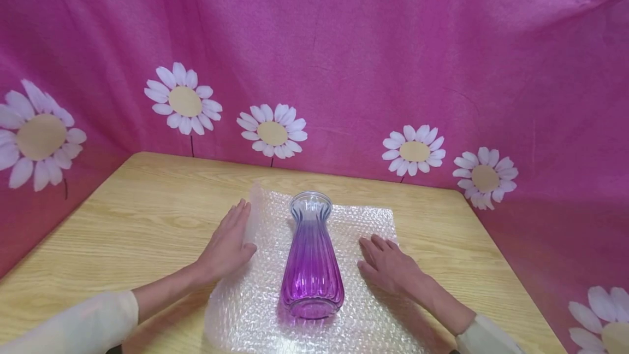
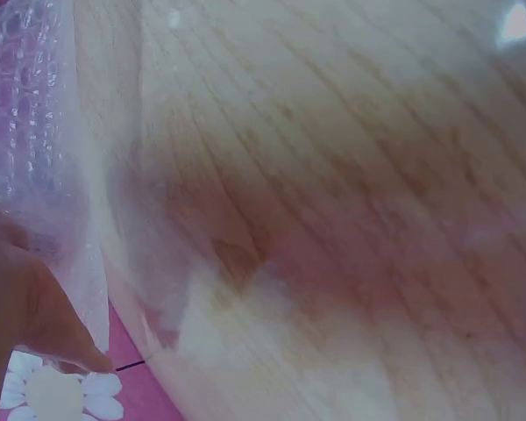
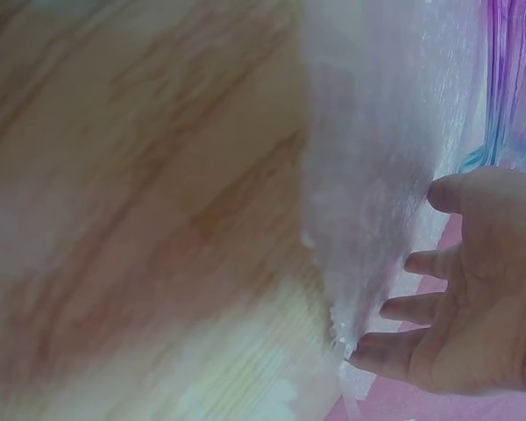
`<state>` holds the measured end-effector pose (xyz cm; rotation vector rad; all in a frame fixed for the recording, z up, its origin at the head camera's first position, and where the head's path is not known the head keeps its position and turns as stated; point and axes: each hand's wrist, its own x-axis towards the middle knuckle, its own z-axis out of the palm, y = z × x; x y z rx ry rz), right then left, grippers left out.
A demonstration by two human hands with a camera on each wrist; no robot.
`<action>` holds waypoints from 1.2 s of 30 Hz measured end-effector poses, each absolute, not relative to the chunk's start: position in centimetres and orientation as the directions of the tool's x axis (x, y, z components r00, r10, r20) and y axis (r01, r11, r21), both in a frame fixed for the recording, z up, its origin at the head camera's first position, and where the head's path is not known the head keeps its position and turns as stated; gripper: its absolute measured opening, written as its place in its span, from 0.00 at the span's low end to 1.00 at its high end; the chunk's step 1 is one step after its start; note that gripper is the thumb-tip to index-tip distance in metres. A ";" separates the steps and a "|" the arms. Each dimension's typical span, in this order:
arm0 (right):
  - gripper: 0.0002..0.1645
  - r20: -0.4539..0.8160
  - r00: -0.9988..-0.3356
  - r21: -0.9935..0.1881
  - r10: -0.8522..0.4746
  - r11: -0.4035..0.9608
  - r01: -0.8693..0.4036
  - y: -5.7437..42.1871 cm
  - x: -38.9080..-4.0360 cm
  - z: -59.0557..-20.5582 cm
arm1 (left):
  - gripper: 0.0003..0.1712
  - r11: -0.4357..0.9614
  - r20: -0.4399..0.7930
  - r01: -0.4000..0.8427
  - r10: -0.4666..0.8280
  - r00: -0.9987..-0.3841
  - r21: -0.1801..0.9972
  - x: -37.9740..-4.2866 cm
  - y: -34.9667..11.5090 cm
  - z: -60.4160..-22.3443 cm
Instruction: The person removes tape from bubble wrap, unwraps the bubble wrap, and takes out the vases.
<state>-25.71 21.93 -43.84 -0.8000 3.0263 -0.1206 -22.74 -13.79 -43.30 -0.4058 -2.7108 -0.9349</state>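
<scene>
A ribbed glass vase (image 1: 313, 266), clear at the neck and purple toward the base, lies on its side on a sheet of bubble wrap (image 1: 245, 310). Its mouth points to the far side of the table. My left hand (image 1: 228, 247), fingers straight, is at the sheet's left edge, which stands slightly raised beside it. On the other side, my right hand (image 1: 390, 266) is over the right part of the wrap with its fingers spread. In the right wrist view the fingertips reach the sheet's edge; whether they press on it I cannot tell. Neither hand touches the vase.
The wrap lies on a light wooden table (image 1: 162, 206), with bare wood on both sides of it. A magenta cloth (image 1: 344, 59) printed with white daisies hangs behind the table and along its left and right sides.
</scene>
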 end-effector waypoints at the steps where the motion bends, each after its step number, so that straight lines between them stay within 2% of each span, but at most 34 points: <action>1: 0.35 0.011 -0.871 -0.077 -0.492 0.868 -0.491 21.9 -25.7 -43.8 | 0.48 0.772 0.324 0.341 0.185 -0.928 0.536 -22.7 -13.8 -43.3; 9: 0.34 0.012 -0.870 -0.077 -0.493 0.867 -0.493 22.0 -25.7 -43.8 | 0.43 0.866 0.383 0.405 0.281 -0.880 0.294 -22.5 -13.9 -43.3; 13: 0.34 0.018 -0.866 -0.073 -0.501 0.863 -0.500 22.1 -25.7 -43.8 | 0.40 0.863 0.413 0.440 0.316 -0.854 0.250 -22.7 -13.7 -43.3; 22: 0.34 0.036 -0.849 -0.084 -0.527 0.845 -0.528 22.1 -25.6 -43.8 | 0.31 0.844 0.405 0.448 0.315 -0.859 0.295 -22.8 -12.6 -43.0; 30: 0.33 0.063 -0.828 -0.082 -0.557 0.824 -0.560 22.0 -25.7 -43.6 | 0.32 0.817 0.413 0.473 0.325 -0.851 0.331 -23.1 -11.5 -42.7; 36: 0.33 0.070 -0.818 -0.074 -0.571 0.815 -0.575 22.2 -25.8 -43.7 | 0.33 0.801 0.384 0.450 0.301 -0.873 0.394 -23.4 -10.4 -42.5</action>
